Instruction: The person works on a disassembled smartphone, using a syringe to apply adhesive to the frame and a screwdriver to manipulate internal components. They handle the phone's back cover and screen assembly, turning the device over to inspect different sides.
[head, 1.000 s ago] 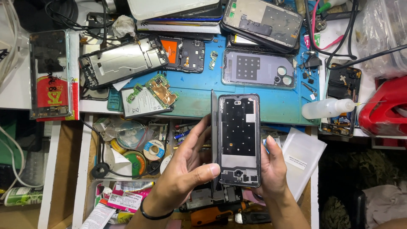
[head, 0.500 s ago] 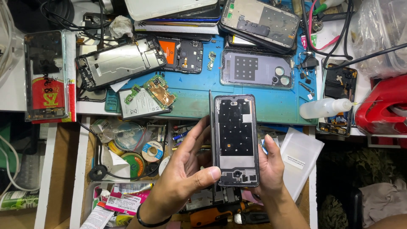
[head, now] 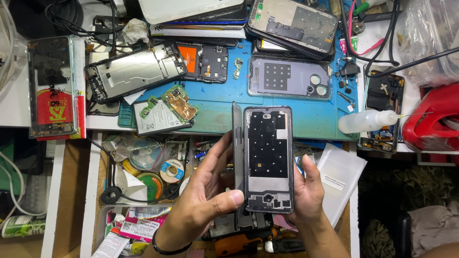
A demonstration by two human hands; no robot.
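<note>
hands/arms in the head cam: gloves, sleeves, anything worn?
Both bare: no gloves, no sleeves in view on either forearm. The left hand has a thin black band around the wrist. The right hand shows no ring, watch or band. Nails short and unpainted where visible.

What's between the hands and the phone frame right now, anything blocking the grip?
Nothing visible. The left hand has its thumb pressed on the phone frame at the lower left edge, and the right hand cradles its right side. A thin panel stands edge-on along its left.
</note>
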